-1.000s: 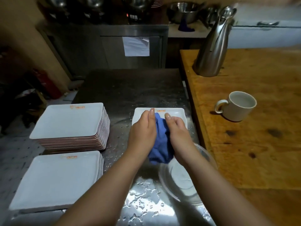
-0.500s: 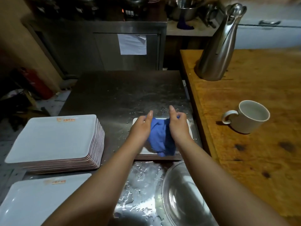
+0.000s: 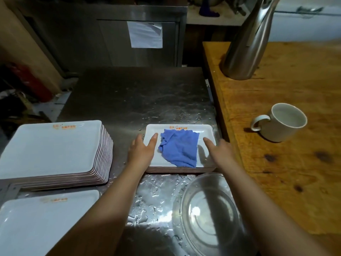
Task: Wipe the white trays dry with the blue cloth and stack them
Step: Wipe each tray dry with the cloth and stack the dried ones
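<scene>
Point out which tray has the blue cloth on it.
The tray between both hands, beside the wooden counter; the blue cloth lies on it. The left-side stacks are bare.

Single view, head-worn, wide-angle. Position: above the near edge of a wet steel worktop (image 3: 129, 100), looking forward and steeply down. Both forearms enter from the bottom edge, placing the left hand (image 3: 141, 151) and right hand (image 3: 220, 151) near frame centre, close to the lens. Left margin: stacked white trays (image 3: 55, 148), the nearer stack cut off by the frame's lower left corner. Right third: a higher wooden worktop (image 3: 287, 148) carrying a mug (image 3: 282, 122). Upper field: a steel cabinet front (image 3: 138, 34), more distant and dim. Straight edges bow toward the borders. No second view, so no shared coverage.
</scene>
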